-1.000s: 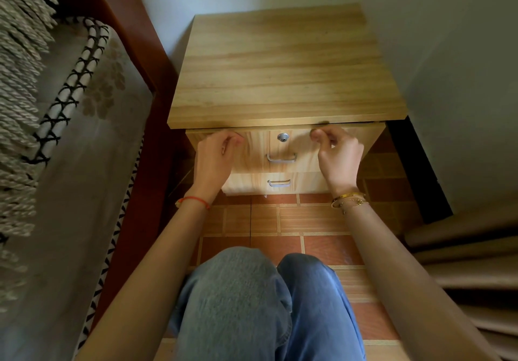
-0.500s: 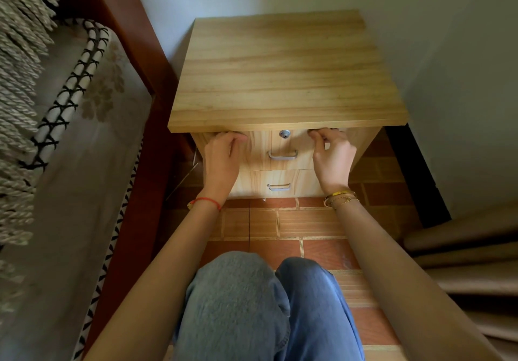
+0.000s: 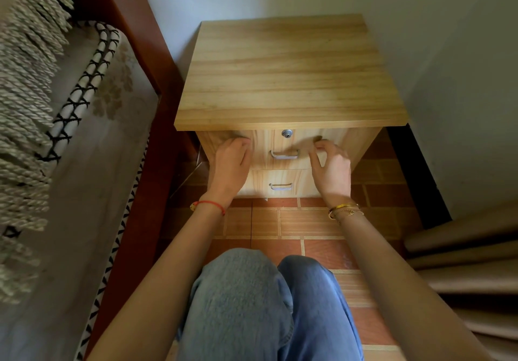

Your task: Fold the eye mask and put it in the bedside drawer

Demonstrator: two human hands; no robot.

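The wooden bedside cabinet (image 3: 286,80) stands in front of me against the wall. Its top drawer (image 3: 304,143), with a round lock and a metal handle (image 3: 284,154), sits pushed in under the cabinet top. My left hand (image 3: 231,164) rests with curled fingers against the drawer front's left part, holding nothing. My right hand (image 3: 332,170) hovers at the right part of the drawer front, fingers apart and blurred. The eye mask is nowhere in view.
A lower drawer (image 3: 280,184) is shut below. The bed (image 3: 70,164) with a red-brown frame and fringed cover runs along the left. Beige curtain folds (image 3: 462,262) hang at the right. My knees in jeans (image 3: 266,304) are over the tiled floor.
The top drawer, slightly out before, has slid in under the cabinet top. Both hands left its upper edge; the right hand's fingers have spread.
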